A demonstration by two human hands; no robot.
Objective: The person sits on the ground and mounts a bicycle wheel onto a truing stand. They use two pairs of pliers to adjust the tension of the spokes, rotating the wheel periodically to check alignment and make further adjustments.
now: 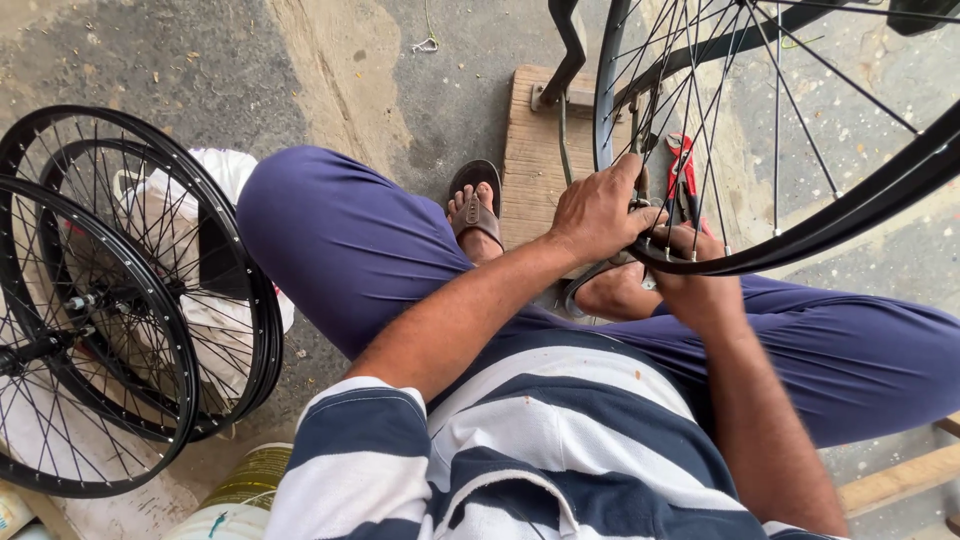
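A black bicycle wheel rim (pixel 880 195) with thin steel spokes stands in a metal stand over a wooden board (pixel 527 150) in front of me. My left hand (pixel 597 210) grips the lower edge of the rim from the left. My right hand (pixel 695 270) is under the rim at the same spot, fingers closed around a small tool at a spoke nipple; the tool is mostly hidden. Red-handled pliers (pixel 683 175) lie on the board behind the spokes.
Two finished black spoked wheels (pixel 120 300) lean at the left against a white sack (pixel 225 175). A yellow-green can (pixel 250 478) and a white container sit at the lower left. My sandalled foot (pixel 475 210) rests by the board. A wooden plank (pixel 900 480) lies at the right.
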